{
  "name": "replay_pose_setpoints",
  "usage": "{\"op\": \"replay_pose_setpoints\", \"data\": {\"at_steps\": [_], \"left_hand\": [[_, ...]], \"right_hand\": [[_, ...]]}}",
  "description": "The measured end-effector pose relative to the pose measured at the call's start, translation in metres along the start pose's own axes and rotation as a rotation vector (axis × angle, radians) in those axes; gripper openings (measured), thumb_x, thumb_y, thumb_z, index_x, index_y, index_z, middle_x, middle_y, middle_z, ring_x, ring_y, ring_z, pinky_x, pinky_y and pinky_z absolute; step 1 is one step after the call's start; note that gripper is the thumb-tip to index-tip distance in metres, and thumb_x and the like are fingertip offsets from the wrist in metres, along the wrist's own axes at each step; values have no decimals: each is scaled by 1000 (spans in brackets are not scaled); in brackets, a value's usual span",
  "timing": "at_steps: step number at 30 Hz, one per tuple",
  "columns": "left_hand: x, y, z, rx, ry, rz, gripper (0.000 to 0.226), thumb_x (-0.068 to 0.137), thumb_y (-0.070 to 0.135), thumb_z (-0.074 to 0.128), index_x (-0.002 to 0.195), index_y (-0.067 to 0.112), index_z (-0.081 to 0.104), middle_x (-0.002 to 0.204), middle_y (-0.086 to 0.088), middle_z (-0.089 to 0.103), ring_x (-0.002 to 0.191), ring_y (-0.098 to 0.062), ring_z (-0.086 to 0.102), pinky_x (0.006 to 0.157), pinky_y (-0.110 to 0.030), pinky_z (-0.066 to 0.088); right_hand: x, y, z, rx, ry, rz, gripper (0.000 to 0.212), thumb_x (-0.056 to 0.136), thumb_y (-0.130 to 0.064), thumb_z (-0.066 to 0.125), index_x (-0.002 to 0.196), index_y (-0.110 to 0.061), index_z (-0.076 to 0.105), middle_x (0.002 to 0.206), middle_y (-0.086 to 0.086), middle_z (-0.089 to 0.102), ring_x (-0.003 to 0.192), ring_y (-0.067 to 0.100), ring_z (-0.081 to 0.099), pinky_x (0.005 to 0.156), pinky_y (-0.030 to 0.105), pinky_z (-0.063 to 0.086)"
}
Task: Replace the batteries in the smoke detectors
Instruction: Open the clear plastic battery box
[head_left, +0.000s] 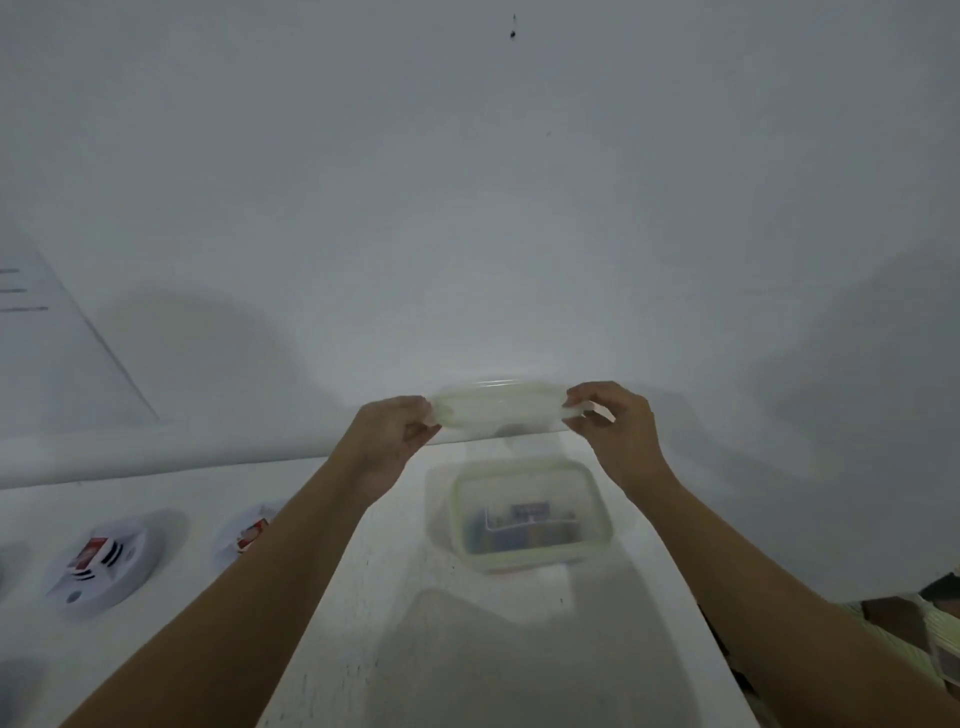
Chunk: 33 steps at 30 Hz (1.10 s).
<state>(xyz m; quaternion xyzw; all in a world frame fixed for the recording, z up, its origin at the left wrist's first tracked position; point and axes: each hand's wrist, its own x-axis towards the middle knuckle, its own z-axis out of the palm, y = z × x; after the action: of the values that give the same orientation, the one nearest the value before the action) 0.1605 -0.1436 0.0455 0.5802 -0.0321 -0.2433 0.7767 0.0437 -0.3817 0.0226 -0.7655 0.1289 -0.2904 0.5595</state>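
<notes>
Both hands hold a translucent container lid (498, 413) above the white table, near the wall. My left hand (397, 434) grips its left end and my right hand (605, 415) grips its right end. Below the lid stands the uncovered clear plastic container (530, 514) with a yellowish rim; blurred dark and coloured items, apparently batteries, lie inside. A white round smoke detector (101, 566) with a red label lies on the table at the left. My left forearm partly covers a second smoke detector (249, 535).
The white table (395, 597) meets a white wall at the back. A white sheet (47, 353) leans at the far left. Striped fabric (914, 629) shows at the right edge. Grey blurred shapes sit at the left edge.
</notes>
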Motion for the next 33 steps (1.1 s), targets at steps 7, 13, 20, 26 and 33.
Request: {"op": "replay_pose_setpoints", "data": {"at_steps": [7, 13, 20, 26, 33], "left_hand": [[37, -29, -7, 155, 58, -79, 24, 98, -14, 48, 115, -9, 64, 102, -13, 72, 90, -20, 68, 70, -21, 58], [35, -49, -14, 75, 24, -234, 20, 103, -1, 50, 119, -2, 62, 111, -11, 69, 90, -28, 71, 65, -29, 62], [29, -59, -26, 174, 4, -267, 24, 105, 6, 50, 125, 0, 61, 129, -12, 62, 87, -29, 75, 65, -26, 62], [37, -61, -25, 326, 61, -155, 18, 103, 3, 52, 117, 8, 61, 129, -13, 57, 92, -32, 71, 62, -28, 62], [50, -88, -19, 712, 212, 33, 26, 96, 3, 57, 113, 19, 69, 123, -10, 64, 97, -32, 69, 79, -46, 64]], "right_hand": [[13, 45, 10, -171, -130, 89, 54, 70, 22, 72, 83, -31, 76, 110, 1, 57, 110, 18, 60, 85, 31, 58], [9, 49, 9, 62, -119, 214, 39, 79, 31, 53, 90, 1, 76, 115, 13, 52, 107, 25, 59, 69, 29, 62], [-8, 55, 5, 79, -165, 312, 39, 81, 28, 48, 91, 3, 76, 118, 14, 58, 81, 22, 73, 69, 26, 60], [-8, 65, 8, -168, -179, 208, 45, 77, 21, 59, 95, -16, 78, 118, 2, 62, 108, 21, 60, 81, 6, 45], [-5, 65, 11, -309, -219, 330, 29, 95, -1, 52, 106, -10, 77, 117, -6, 60, 108, 13, 55, 76, 10, 39]]}}
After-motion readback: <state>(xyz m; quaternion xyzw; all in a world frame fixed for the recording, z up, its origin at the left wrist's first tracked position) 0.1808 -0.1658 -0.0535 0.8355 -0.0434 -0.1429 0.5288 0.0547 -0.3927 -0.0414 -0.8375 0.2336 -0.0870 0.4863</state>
